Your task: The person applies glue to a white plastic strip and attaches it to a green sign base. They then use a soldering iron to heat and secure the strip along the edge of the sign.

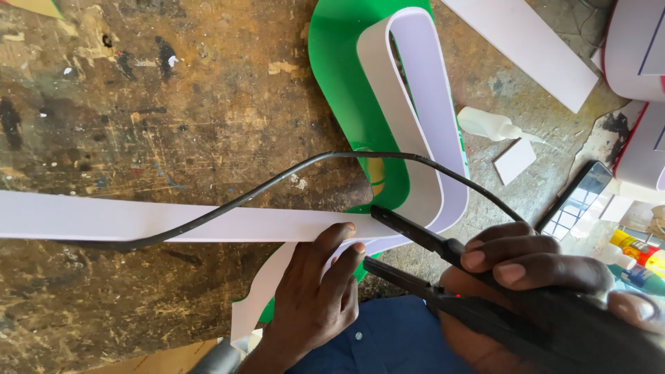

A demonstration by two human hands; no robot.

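My right hand [533, 277] grips a black corded tool [443, 256] with two long prongs that point left at a bent white plastic strip [159, 220]. My left hand [315, 298] pinches that strip between thumb and fingers just left of the prong tips. The strip runs in from the left edge, then curls up into a tall loop [422, 104] standing on a green plastic sheet [339, 76]. The tool's black cable [277, 181] arcs over the strip and the green sheet.
The worn, paint-stained wooden bench [173, 90] fills the left. To the right lie a white glue bottle [495, 126], a small white offcut [516, 161], a phone [576, 197], a flat white strip [526, 41] and coloured bottles [637, 256].
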